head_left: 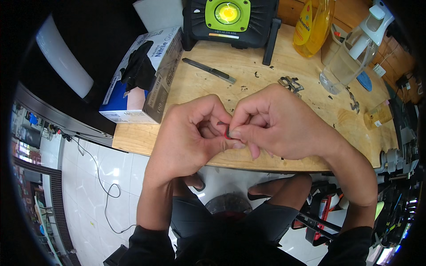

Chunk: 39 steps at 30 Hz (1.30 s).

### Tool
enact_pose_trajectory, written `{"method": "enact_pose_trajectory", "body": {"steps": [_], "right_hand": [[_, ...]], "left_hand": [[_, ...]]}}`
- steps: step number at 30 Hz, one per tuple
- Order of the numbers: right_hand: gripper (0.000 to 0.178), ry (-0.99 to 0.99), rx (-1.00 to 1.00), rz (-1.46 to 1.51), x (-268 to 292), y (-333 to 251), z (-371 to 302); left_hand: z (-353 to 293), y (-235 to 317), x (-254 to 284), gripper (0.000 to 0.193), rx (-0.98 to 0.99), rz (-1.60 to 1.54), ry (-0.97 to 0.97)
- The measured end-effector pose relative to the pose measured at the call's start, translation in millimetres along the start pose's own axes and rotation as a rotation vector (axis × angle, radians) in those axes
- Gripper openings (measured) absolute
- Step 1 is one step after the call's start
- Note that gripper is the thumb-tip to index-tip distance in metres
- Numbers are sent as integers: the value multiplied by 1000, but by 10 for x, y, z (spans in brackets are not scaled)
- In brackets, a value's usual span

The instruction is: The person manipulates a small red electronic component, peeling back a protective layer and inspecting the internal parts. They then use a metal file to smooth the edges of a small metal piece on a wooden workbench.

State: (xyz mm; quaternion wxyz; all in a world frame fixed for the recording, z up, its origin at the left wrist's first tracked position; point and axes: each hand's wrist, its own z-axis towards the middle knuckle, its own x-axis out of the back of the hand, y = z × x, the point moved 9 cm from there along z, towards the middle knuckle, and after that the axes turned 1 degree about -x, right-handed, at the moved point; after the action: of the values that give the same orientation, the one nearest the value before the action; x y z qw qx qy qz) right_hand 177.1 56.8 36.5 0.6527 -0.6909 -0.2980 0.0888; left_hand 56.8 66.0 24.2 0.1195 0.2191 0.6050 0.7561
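Note:
Over the front edge of the wooden table, my left hand and my right hand meet at the fingertips. Pinched between them is a small red-and-black piece, mostly covered by fingers, so its kind is unclear. My left thumb and curled fingers close on it from the left; my right thumb and forefinger grip its dark edge. Beyond the hands lies a black snap-off knife. Behind my right hand sits a small pile of dark, curled scraps, with more crumbs scattered around.
A nitrile glove box stands at the left, beside a lit work light at the back. Toward the right are a yellow soap bottle, a clear spray bottle and a small amber bottle. A cable trails over the floor.

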Motion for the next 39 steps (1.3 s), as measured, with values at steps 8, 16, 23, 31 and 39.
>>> {"method": "enact_pose_trajectory", "body": {"steps": [8,16,23,31,39], "right_hand": [[8,65,107,-71,8,11,2],[7,68,85,-58,14,-15,-16],[9,42,23,-84,11,-77,-44],[10,172,218,-341,43,-230,-89],[8,195,484,-673,-68,-427,-174]], "left_hand": [[-21,34,24,33,13,71,-11],[-4,38,9,26,-21,56,4],[2,-10,7,25,1,-38,5],[17,-41,20,32,50,26,-39],[21,-12,-4,25,12,12,-1]]}}
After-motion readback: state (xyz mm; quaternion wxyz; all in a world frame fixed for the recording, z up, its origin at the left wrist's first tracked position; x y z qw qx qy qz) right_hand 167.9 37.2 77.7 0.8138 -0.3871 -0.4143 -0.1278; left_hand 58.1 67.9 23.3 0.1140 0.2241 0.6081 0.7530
